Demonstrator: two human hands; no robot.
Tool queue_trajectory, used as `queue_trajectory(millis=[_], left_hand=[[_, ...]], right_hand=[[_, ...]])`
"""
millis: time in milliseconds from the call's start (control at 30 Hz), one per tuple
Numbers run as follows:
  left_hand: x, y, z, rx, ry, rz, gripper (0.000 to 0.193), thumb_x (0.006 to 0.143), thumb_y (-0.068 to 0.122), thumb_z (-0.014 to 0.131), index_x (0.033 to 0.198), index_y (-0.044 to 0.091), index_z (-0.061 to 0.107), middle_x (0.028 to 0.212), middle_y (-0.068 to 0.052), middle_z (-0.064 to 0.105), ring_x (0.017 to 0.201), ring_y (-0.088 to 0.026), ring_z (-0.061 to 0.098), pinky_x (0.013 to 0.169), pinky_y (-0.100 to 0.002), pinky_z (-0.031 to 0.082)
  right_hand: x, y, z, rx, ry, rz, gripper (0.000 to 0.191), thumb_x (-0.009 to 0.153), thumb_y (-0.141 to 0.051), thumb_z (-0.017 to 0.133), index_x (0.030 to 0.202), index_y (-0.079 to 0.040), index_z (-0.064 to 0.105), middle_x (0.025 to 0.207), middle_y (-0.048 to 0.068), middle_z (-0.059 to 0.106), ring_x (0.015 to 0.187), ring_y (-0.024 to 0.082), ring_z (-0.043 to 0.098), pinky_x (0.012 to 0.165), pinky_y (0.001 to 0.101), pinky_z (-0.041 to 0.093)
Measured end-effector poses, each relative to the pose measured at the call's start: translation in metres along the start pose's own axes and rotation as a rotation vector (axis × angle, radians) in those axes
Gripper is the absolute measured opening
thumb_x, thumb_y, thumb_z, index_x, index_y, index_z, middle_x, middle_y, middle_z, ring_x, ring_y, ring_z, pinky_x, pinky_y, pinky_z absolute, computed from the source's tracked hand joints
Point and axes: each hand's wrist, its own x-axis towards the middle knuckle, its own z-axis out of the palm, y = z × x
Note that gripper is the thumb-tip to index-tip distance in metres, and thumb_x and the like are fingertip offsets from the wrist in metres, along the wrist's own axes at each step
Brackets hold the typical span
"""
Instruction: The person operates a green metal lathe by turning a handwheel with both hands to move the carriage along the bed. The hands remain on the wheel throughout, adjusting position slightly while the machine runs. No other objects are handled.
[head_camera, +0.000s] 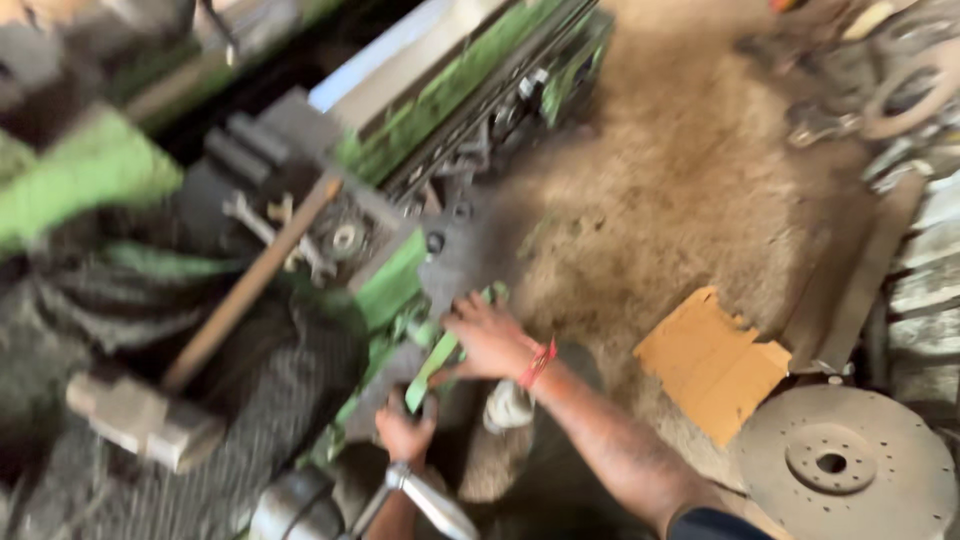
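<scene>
The picture is blurred by motion. My right hand (490, 340), with a red thread around its wrist, grips the upper part of a green lever (437, 358) on the front of a green lathe (430, 100). My left hand (404, 430), with a metal band at its wrist, is a closed fist around the lever's lower end. Both hands are close together at the carriage of the machine. What the lever is fixed to is hidden behind the hands.
A hammer with a long wooden handle (250, 285) lies across the machine at left, beside some wrenches (250, 215). On the dirt floor are a piece of cardboard (710, 360), a round metal disc (845, 465) and metal rings (905, 90).
</scene>
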Motion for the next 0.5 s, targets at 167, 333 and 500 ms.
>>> queue_trajectory(millis=[167, 333, 500], left_hand=[[-0.003, -0.001, 0.008, -0.020, 0.039, -0.032, 0.027, 0.074, 0.025, 0.079, 0.089, 0.008, 0.064, 0.067, -0.016, 0.069, 0.062, -0.039, 0.071, 0.058, -0.046, 0.056], [-0.016, -0.003, 0.007, -0.002, -0.002, -0.058, 0.028, 0.075, 0.026, 0.080, 0.091, 0.009, 0.063, 0.069, -0.017, 0.070, 0.065, -0.040, 0.071, 0.060, -0.047, 0.056], [-0.024, -0.004, 0.007, 0.060, 0.006, -0.066, 0.031, 0.074, 0.027, 0.081, 0.091, 0.009, 0.063, 0.071, -0.017, 0.070, 0.067, -0.041, 0.071, 0.063, -0.049, 0.056]], right_hand=[[-0.005, 0.000, -0.003, -0.044, -0.036, 0.010, 0.094, 0.057, -0.084, 0.077, 0.111, -0.006, 0.072, 0.108, 0.011, 0.062, 0.113, 0.033, 0.056, 0.106, 0.0715, 0.032], [-0.019, -0.002, 0.002, -0.042, 0.035, -0.008, 0.095, 0.059, -0.085, 0.076, 0.112, -0.006, 0.072, 0.108, 0.011, 0.062, 0.114, 0.033, 0.056, 0.107, 0.0735, 0.030], [-0.027, -0.005, 0.002, -0.027, 0.052, -0.015, 0.097, 0.057, -0.085, 0.075, 0.113, -0.006, 0.073, 0.107, 0.011, 0.063, 0.113, 0.032, 0.056, 0.107, 0.0739, 0.030]])
